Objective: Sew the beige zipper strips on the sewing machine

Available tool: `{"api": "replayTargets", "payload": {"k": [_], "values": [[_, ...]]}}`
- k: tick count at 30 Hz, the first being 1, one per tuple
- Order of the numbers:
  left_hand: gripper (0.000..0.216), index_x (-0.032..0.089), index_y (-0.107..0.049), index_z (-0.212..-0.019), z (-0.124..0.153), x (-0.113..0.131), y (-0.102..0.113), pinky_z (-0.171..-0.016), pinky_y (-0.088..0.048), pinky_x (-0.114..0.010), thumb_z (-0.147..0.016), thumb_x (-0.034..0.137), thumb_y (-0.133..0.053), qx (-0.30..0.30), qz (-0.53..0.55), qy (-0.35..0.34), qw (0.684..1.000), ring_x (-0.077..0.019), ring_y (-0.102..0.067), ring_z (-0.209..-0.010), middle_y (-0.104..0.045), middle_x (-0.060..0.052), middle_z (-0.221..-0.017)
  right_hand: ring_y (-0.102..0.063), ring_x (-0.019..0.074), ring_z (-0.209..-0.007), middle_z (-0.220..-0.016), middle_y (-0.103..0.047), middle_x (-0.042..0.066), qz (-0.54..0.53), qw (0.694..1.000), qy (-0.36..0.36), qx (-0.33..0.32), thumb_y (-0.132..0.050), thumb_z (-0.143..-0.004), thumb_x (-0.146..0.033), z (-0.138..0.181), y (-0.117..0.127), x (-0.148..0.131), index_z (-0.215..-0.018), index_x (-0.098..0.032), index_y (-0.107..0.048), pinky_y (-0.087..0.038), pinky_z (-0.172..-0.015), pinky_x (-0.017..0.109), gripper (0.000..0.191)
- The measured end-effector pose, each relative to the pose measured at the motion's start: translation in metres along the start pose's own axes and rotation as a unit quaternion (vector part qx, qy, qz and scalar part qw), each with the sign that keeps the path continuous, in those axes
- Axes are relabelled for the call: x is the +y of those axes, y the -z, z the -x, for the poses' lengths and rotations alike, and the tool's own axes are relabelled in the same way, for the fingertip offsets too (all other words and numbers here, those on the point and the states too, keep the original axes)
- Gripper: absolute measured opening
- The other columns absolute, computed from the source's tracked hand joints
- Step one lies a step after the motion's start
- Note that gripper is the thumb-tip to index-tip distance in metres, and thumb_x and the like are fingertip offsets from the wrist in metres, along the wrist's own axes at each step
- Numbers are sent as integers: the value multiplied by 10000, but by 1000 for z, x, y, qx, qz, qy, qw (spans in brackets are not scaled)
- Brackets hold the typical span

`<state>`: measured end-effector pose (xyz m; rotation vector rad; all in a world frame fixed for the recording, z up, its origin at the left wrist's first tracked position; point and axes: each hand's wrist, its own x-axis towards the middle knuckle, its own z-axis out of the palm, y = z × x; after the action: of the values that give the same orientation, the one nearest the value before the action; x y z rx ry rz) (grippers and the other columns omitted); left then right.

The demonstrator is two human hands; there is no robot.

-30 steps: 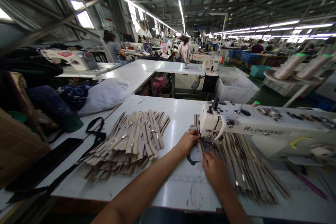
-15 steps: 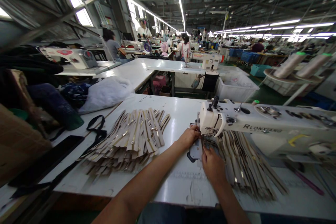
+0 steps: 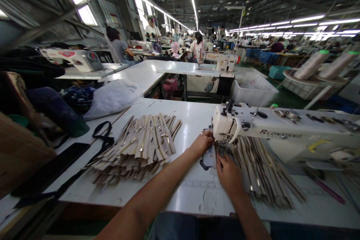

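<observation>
My left hand (image 3: 204,142) and right hand (image 3: 229,171) worked a zipper strip (image 3: 215,158) at the sewing machine (image 3: 277,124).
Both curled close; pinching or pressing, I couldn't tell. I seemed mid-seam; the next push likely called for a straight edge. A left pile (image 3: 140,146) and right pile (image 3: 263,176) of zippers lay outward.

The zippers (image 3: 143,146) at left are matt cloth tape, their teeth and pulls shiny, brass-toned metal; the zipper bundle (image 3: 261,176) at right mixes the same dull cloth and bright glints. The surface (image 3: 194,120) beneath is smooth and glossy (scuffed near its front edge), mirroring the lamps in streaks. The sewing machine (image 3: 253,120) has smooth, pale, softly shining paint and polished metal fittings (image 3: 292,115). The bag (image 3: 114,97) looks like thin, crinkled plastic.
</observation>
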<state>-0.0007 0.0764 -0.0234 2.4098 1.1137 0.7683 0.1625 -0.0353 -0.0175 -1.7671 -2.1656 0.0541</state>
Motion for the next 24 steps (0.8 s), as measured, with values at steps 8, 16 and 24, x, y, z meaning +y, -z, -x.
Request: {"api": "replayTargets", "payload": {"k": [8, 16, 24], "values": [[153, 179, -694, -930, 14, 15, 9, -1011, -398, -409, -860, 289, -614, -18, -37, -2, 999, -261, -494, -1096, -543, -85, -1146, -672, 203, -761, -946, -688, 97, 19, 999, 16, 25, -425, -943, -206, 4, -3, 0, -1176, -183, -666, -503, -620, 296, 336], [184, 180, -667, -1001, 14, 19, 9, -1035, -400, -406, -840, 267, -641, -16, -49, 8, 999, -257, -486, -1121, -530, -84, -1159, -681, 201, -753, -990, -686, 99, 36, 999, 13, 25, -430, -932, -174, 1, -4, -1, -1199, -194, -648, -503, -593, 294, 345], [278, 190, -571, -1142, 44, 46, 12, -951, -450, -388, -876, 268, -596, 12, -25, -5, 1000, -239, -502, -1052, -540, -85, -1110, -674, 193, -766, -959, -687, 94, 4, 999, 28, 26, -395, -938, -161, -3, -2, 0, -1099, -184, -676, -502, -627, 289, 325]]}}
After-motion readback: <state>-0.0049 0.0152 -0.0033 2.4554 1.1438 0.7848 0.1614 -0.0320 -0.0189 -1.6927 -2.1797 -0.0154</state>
